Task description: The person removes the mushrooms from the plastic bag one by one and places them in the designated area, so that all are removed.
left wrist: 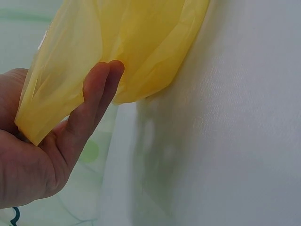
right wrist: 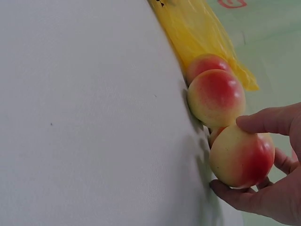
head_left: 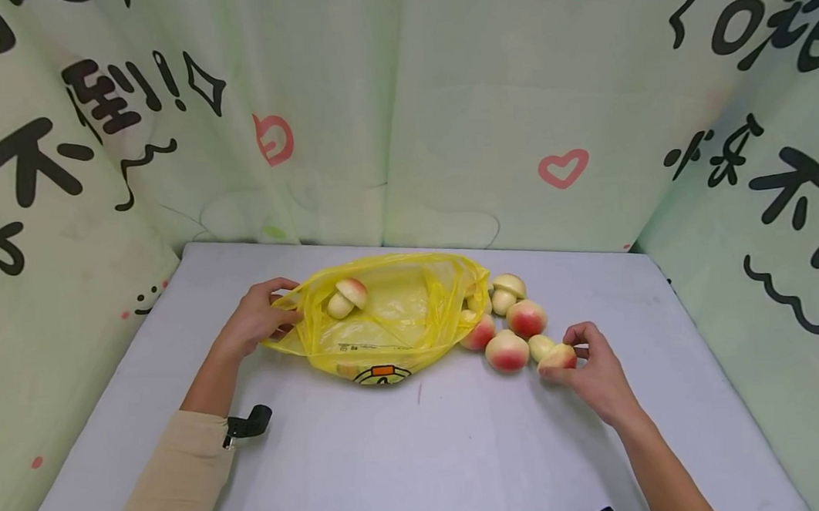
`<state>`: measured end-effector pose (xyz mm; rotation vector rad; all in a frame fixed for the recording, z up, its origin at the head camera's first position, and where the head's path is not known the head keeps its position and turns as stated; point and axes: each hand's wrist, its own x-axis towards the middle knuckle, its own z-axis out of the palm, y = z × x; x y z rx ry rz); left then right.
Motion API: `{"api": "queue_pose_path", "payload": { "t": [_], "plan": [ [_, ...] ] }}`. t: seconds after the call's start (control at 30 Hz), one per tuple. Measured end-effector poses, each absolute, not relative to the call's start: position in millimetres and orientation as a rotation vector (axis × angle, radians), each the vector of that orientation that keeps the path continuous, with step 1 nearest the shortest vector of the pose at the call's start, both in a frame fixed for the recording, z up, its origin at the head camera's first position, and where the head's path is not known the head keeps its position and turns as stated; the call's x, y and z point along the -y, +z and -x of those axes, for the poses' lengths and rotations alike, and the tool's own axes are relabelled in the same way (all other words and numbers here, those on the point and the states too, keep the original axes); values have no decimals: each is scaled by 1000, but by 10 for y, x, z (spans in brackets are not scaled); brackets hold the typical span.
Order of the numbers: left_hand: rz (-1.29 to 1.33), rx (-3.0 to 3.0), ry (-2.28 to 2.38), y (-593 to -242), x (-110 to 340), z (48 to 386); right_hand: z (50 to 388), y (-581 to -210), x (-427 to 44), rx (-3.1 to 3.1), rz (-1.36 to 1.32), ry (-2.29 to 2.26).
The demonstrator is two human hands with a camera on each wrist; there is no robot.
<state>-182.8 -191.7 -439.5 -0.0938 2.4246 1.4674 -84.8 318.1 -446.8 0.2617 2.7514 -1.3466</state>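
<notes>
A yellow plastic bag [head_left: 403, 341] lies in the middle of the table. My left hand [head_left: 261, 319] grips its left edge; in the left wrist view the film runs between the thumb side and the raised fingers [left wrist: 101, 87]. One toy mushroom [head_left: 350, 293] with a red-and-cream cap shows inside the bag. At the right, my right hand [head_left: 599, 373] pinches the cap of another toy mushroom [right wrist: 242, 157] between thumb and fingers. Several more mushrooms [head_left: 526, 319] cluster between that hand and the bag's right end, some partly hidden by the yellow film.
The table [head_left: 406, 456] has a white cover. A pale green curtain [head_left: 445, 130] with black lettering and red hearts rises behind it and at both sides. A black device [head_left: 250, 423] is strapped at the left wrist.
</notes>
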Motion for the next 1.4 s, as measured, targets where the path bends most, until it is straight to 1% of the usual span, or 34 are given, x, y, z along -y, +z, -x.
{"api": "queue_pose_path", "payload": {
  "t": [0.33, 0.83, 1.4],
  "plan": [
    [82, -2427, 1475, -4399, 1908, 1819, 861, -4496, -3168, -2741, -292, -1313],
    [90, -2415, 1492, -4417, 1931, 1827, 893, -4512, -3149, -2739, -265, -1294],
    [90, -2415, 1489, -4421, 1940, 1826, 896, -4525, -3159, -2786, -179, -1350]
  ]
}}
